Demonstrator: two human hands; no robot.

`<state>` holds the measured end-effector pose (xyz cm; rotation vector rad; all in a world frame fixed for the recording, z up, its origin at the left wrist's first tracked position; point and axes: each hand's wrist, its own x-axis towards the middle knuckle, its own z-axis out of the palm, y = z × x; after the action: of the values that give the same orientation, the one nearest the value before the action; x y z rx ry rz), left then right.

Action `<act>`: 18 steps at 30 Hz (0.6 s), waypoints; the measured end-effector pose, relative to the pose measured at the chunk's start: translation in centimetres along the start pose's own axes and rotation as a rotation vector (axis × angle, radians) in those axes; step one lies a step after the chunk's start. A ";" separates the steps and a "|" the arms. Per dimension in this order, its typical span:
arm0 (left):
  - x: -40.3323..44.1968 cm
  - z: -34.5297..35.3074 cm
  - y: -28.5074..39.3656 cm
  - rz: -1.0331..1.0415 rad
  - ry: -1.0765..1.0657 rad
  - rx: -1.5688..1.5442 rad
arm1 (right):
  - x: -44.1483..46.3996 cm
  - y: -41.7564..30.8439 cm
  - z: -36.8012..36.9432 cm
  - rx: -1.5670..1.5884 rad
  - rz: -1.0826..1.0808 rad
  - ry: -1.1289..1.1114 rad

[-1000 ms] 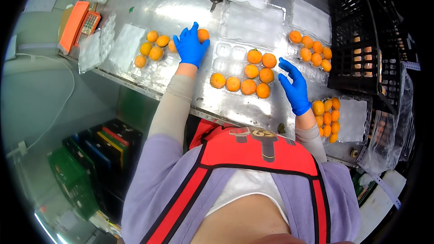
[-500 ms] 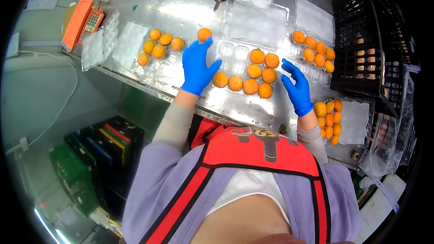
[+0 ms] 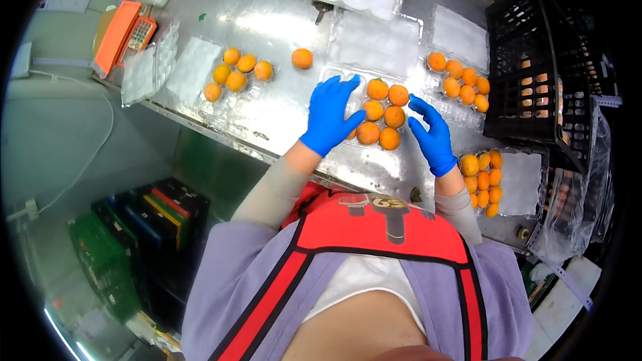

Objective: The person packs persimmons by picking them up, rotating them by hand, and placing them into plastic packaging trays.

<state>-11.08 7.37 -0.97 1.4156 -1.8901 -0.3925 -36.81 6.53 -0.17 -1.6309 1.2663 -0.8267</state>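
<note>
A clear plastic tray (image 3: 356,93) with moulded cups holds several round orange-coloured fruits (image 3: 373,110), mostly in its right part. My left hand (image 3: 331,119), in a blue glove, is over the tray's left side with its fingers spread; it covers some cups and most of the near-left fruit. My right hand (image 3: 433,139), also gloved in blue, stays beside the tray's right edge, fingers apart and curved, fingertips close to the outer fruits. I see nothing in either hand. A single fruit (image 3: 302,59) lies on the metal table beyond my left hand.
Another part-filled fruit tray (image 3: 235,80) is on the left, one (image 3: 461,83) to the right, and a fuller one (image 3: 483,180) at near right. A black crate (image 3: 535,60) stands at the right. An orange scale (image 3: 119,37) sits at far left on the metal table (image 3: 254,10).
My left hand has moved right, away from the single fruit and over the tray's left side. The single fruit stays on the table. My right hand has hardly moved.
</note>
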 end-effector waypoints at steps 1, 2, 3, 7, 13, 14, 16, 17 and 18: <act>0.9 0.7 0.2 0.037 0.010 0.010 | -0.1 -0.1 -0.1 -0.012 0.013 -0.001; 1.9 1.3 0.3 0.022 -0.013 0.050 | -0.3 -0.2 -0.1 -0.017 0.020 0.006; 2.6 2.0 0.6 0.032 -0.009 0.051 | -0.5 0.0 -0.2 -0.017 0.012 0.014; 4.6 5.2 0.7 -0.009 -0.121 0.266 | -0.8 0.4 -0.5 -0.021 -0.008 0.024; 5.3 6.8 0.8 -0.201 -0.252 0.412 | -0.7 0.8 -0.5 -0.012 0.001 0.038; 5.5 6.6 0.9 -0.198 -0.252 0.408 | -0.6 0.7 -0.4 -0.003 0.004 0.040; 5.8 6.1 1.0 -0.228 -0.336 0.349 | -0.4 0.7 -0.3 -0.011 0.012 0.033; 5.7 6.1 1.0 -0.228 -0.335 0.346 | -0.2 0.5 -0.2 -0.014 0.013 0.033; 5.6 6.1 1.0 -0.207 -0.302 0.347 | -0.1 0.3 -0.1 -0.021 0.005 0.030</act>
<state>-16.78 1.42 -2.48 1.8795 -2.1346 -0.4091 -37.05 6.56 -0.39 -1.6366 1.3033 -0.8410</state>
